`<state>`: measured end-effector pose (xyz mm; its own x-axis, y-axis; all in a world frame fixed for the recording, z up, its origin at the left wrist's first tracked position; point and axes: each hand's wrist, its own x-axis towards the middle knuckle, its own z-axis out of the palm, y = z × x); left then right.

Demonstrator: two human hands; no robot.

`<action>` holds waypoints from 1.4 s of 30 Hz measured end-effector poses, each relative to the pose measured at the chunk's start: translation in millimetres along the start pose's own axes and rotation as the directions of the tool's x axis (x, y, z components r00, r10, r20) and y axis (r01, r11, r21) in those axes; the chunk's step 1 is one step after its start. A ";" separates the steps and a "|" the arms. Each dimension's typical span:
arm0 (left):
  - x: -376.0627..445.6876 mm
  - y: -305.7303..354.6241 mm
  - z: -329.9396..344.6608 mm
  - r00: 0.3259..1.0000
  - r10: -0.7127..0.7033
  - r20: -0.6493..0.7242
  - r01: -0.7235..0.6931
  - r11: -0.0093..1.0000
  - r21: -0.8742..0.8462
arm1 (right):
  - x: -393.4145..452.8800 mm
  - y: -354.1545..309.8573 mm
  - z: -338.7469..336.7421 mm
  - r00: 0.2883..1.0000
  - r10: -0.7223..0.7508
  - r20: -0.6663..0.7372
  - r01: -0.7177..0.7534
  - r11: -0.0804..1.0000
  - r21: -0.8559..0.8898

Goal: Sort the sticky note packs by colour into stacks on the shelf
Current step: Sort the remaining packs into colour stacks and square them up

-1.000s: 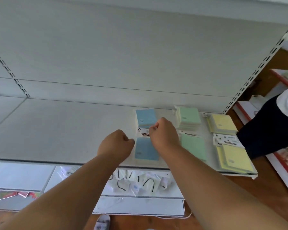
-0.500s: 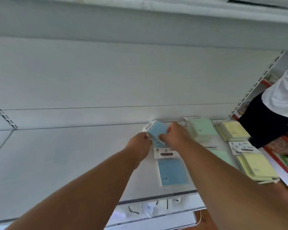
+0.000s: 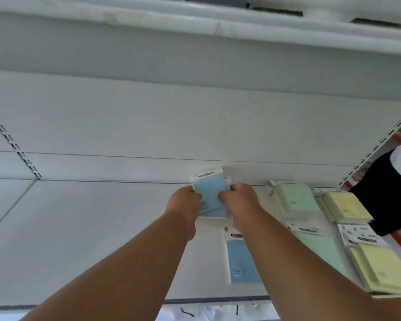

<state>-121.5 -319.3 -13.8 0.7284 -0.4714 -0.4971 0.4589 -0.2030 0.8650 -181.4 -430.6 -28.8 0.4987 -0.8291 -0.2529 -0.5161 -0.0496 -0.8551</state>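
Both hands hold a small stack of blue sticky note packs (image 3: 210, 193) at the back of the white shelf (image 3: 83, 239). My left hand (image 3: 185, 203) grips its left edge and my right hand (image 3: 240, 200) grips its right edge. The top pack is tilted, its white header toward the back wall. Another blue pack (image 3: 241, 262) lies flat nearer the front edge, partly under my right forearm. Right of these sit a green stack (image 3: 295, 201), a front green pack (image 3: 320, 249), a back yellow stack (image 3: 347, 208) and a front yellow stack (image 3: 384, 269).
The shelf's back wall (image 3: 195, 126) rises just behind the blue stack, and an upper shelf (image 3: 195, 22) hangs overhead. A person in a white top and dark trousers (image 3: 387, 188) stands at the right end. A lower shelf (image 3: 218, 312) with small items shows below.
Both hands have closed on the back blue stack and squared it up. The view has tilted up and moved closer to the shelf.
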 end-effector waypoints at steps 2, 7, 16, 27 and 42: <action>-2.6 -4.5 -22.2 0.992 0.042 -0.115 -0.044 0.999 -0.011 | -17.5 -9.4 18.4 0.997 -0.050 0.066 0.045 0.995 0.086; -24.9 -18.8 -90.8 0.951 0.123 -0.284 -0.083 0.985 0.151 | -65.0 -24.4 72.3 0.951 -0.160 0.264 0.142 0.986 0.086; -29.1 -21.5 -210.4 0.820 0.533 -0.207 -0.293 0.703 0.648 | -123.1 -49.3 170.1 0.911 -0.284 0.298 0.289 0.957 0.029; -18.2 -45.8 -248.2 0.872 0.489 0.013 -0.422 0.739 0.525 | -155.9 -35.0 215.6 0.959 -0.253 0.127 0.254 0.967 0.010; -18.3 -49.1 -253.6 0.840 0.543 0.005 -0.423 0.648 0.633 | -157.6 -27.3 212.8 0.954 -0.274 0.123 0.292 0.941 -0.169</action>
<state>-28.3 -83.1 -64.5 0.8585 -0.5101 0.0527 -0.3326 -0.4756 0.8144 -97.8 -180.1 -61.9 0.7026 -0.7088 -0.0629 -0.4580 -0.3828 -0.8023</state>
